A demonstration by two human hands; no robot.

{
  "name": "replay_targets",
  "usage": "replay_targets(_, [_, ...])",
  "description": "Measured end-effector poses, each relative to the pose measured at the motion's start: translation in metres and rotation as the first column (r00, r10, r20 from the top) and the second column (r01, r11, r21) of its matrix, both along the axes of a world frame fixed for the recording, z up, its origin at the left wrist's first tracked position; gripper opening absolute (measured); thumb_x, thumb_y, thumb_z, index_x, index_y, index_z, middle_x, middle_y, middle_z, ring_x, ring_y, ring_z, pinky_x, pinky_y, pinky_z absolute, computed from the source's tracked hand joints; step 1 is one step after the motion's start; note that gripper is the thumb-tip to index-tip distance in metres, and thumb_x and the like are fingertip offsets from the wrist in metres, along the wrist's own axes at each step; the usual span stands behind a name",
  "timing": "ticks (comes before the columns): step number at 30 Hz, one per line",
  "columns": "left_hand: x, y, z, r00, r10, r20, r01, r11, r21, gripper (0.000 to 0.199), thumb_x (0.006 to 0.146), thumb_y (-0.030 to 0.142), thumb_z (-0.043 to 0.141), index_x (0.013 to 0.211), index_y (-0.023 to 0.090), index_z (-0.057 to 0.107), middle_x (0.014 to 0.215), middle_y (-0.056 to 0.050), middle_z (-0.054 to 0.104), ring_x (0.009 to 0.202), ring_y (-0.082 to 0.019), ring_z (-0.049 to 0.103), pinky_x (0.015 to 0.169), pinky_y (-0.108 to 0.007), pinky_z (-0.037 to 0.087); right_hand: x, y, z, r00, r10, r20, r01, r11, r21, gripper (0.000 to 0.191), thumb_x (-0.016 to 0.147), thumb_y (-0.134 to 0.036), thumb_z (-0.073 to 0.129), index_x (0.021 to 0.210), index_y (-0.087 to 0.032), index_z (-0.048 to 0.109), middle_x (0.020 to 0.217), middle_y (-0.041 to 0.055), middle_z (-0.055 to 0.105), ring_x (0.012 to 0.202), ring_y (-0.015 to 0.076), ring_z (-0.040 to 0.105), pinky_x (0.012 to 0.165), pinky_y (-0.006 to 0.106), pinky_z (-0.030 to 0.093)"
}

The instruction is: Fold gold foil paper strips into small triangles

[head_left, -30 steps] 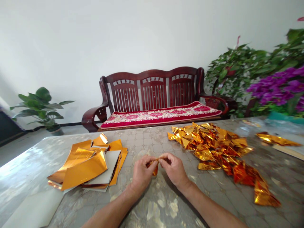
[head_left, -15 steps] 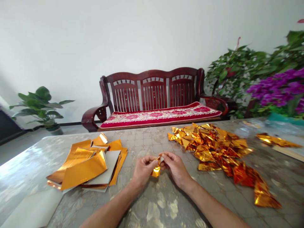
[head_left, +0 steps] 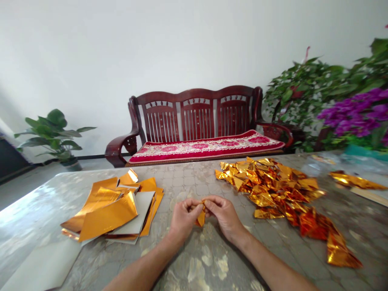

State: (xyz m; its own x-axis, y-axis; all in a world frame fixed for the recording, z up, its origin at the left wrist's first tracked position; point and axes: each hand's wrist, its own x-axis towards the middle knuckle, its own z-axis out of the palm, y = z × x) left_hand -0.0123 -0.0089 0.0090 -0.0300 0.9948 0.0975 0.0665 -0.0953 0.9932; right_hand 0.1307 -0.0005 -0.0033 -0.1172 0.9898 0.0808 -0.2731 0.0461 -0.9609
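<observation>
Head view: small folded gold foil piece between left hand and right hand, fingers of both pinching it above grey patterned bench. Likely light, creasable, slick; grip folded edges. Gold foil pile right.

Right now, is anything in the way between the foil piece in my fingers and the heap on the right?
Only your right hand, which pinches the foil piece along with your left hand, sits between it and the heap; I see nothing else there.
</observation>
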Motion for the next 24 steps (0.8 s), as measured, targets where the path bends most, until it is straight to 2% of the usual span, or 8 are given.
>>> replay_targets(5, [0.000, -0.001, -0.003, 0.985, 0.043, -0.167, -0.028, 0.995, 0.093, 0.019, 0.071, 0.033, 0.069, 0.068, 0.014, 0.073, 0.060, -0.002, 0.069, 0.053, -0.011, 0.058, 0.050, -0.019, 0.040, -0.001, -0.001, 0.002, 0.974, -0.142, 0.178, 0.122, 0.985, 0.119, 0.023, 0.072, -0.038, 0.072, 0.069, -0.015, 0.071, 0.056, -0.0012, 0.060, 0.054, 0.0123, 0.052, 0.053, 0.024, 0.042])
replay_targets(9, [0.003, -0.001, -0.005, 0.996, -0.002, -0.090, 0.004, 1.000, 0.022, 0.021, 0.069, 0.034, 0.071, 0.071, 0.013, 0.072, 0.060, -0.002, 0.069, 0.050, -0.012, 0.059, 0.049, -0.020, 0.044, 0.004, -0.001, 0.008, 0.929, -0.240, 0.281, 0.189, 0.962, 0.196, 0.022, 0.073, -0.036, 0.069, 0.064, -0.015, 0.069, 0.056, -0.0001, 0.059, 0.055, 0.0130, 0.051, 0.053, 0.024, 0.040])
replay_targets(12, [0.001, 0.000, -0.006, 0.999, -0.018, -0.039, 0.018, 1.000, -0.010, 0.022, 0.067, 0.035, 0.074, 0.069, 0.013, 0.071, 0.059, -0.003, 0.069, 0.050, -0.013, 0.061, 0.051, -0.022, 0.047, 0.007, 0.000, 0.008, 0.950, -0.181, 0.255, 0.142, 0.977, 0.161, 0.023, 0.073, -0.038, 0.070, 0.067, -0.015, 0.070, 0.056, -0.0010, 0.059, 0.055, 0.0125, 0.050, 0.053, 0.024, 0.040])
replay_targets(16, [-0.003, 0.004, -0.006, 0.998, -0.025, -0.059, 0.025, 1.000, -0.009, 0.016, 0.065, 0.029, 0.075, 0.067, 0.014, 0.073, 0.058, -0.003, 0.069, 0.051, -0.014, 0.061, 0.051, -0.022, 0.047, 0.008, 0.003, 0.005, 0.975, -0.041, 0.220, 0.021, 0.995, 0.095, 0.026, 0.073, -0.041, 0.072, 0.071, -0.015, 0.072, 0.059, -0.0009, 0.061, 0.055, 0.0121, 0.051, 0.053, 0.024, 0.041])
replay_targets(18, [-0.004, 0.005, -0.006, 0.999, -0.040, -0.029, 0.040, 0.999, -0.001, 0.014, 0.066, 0.026, 0.074, 0.072, 0.014, 0.074, 0.063, -0.004, 0.071, 0.056, -0.015, 0.064, 0.055, -0.023, 0.049, 0.008, 0.005, 0.003, 0.974, -0.073, 0.215, 0.055, 0.994, 0.091, 0.029, 0.072, -0.044, 0.073, 0.069, -0.015, 0.071, 0.057, -0.0007, 0.061, 0.055, 0.0125, 0.051, 0.053, 0.024, 0.041])
replay_targets(21, [-0.006, 0.007, -0.006, 1.000, -0.006, 0.016, 0.006, 0.999, 0.037, 0.019, 0.064, 0.021, 0.075, 0.081, 0.014, 0.076, 0.074, -0.005, 0.075, 0.066, -0.017, 0.066, 0.063, -0.024, 0.051, 0.010, 0.007, 0.001, 0.970, -0.190, 0.150, 0.179, 0.980, 0.083, 0.034, 0.070, -0.050, 0.075, 0.070, -0.016, 0.070, 0.057, -0.0001, 0.061, 0.055, 0.0139, 0.053, 0.054, 0.026, 0.044])
replay_targets(24, [-0.008, 0.009, -0.007, 0.996, 0.059, 0.070, -0.062, 0.997, 0.037, 0.031, 0.060, 0.020, 0.079, 0.090, 0.014, 0.075, 0.073, -0.003, 0.073, 0.061, -0.014, 0.062, 0.060, -0.022, 0.047, 0.012, 0.008, 0.000, 0.965, -0.243, 0.095, 0.238, 0.969, 0.064, 0.038, 0.069, -0.054, 0.077, 0.074, -0.017, 0.071, 0.062, 0.0015, 0.065, 0.057, 0.0155, 0.056, 0.056, 0.028, 0.048])
